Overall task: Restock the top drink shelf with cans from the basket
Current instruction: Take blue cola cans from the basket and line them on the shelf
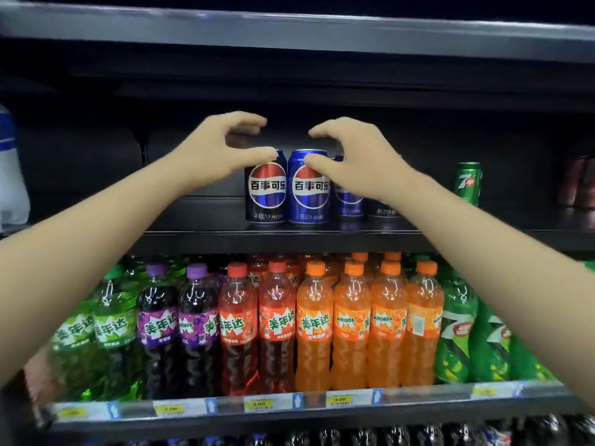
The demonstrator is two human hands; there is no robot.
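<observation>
Up on the dark top shelf (pixel 193 235), going from the left, a white and blue pack (pixel 9 175) is cut off by the frame edge. The left hand (pixel 222 149) reaches in with fingers curled over and thumb touching the upper rim of a dark Pepsi can (pixel 265 188); whether it truly grips the can cannot be told, since a gap shows under the fingers. Touching that can stands a blue Pepsi can (pixel 308 188), upright, with the thumb of the right hand (pixel 357 159) against its top edge, fingers arched above and likewise holding nothing clearly. Behind the right hand two more blue cans (pixel 349 201) are mostly hidden. Further right stands a green 7up can (pixel 468 183), well apart, and blurred reddish cans (pixel 579 181) at the edge.

The shelf below (pixel 289 405) holds rows of bottles: green (pixel 109 329), purple (pixel 180 323), red (pixel 257 323), orange (pixel 370 323), then green 7up bottles (pixel 467 333). No basket shows.
</observation>
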